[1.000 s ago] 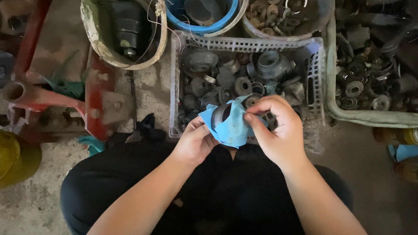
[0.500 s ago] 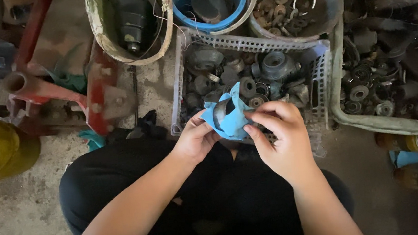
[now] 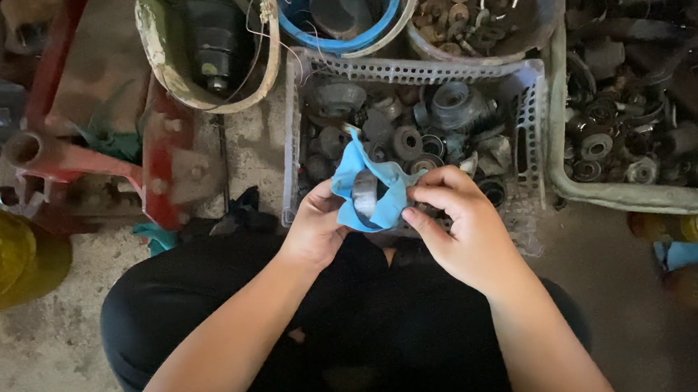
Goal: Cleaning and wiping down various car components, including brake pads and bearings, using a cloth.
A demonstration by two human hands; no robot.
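Risk: metal ring (image 3: pixel 365 195) sits loose in blue cloth (image 3: pixel 369 188) over the white crate (image 3: pixel 293 155). Left hand (image 3: pixel 315 233) grip clamps cloth; right hand (image 3: pixel 459 227) pinches its edge. Slack fold could drop ring among parts.

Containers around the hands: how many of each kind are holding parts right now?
White perforated plastic crates: 1
Blue round plastic tubs: 1
Grimy round buckets: 2
Pale green plastic trays: 1
Total: 5
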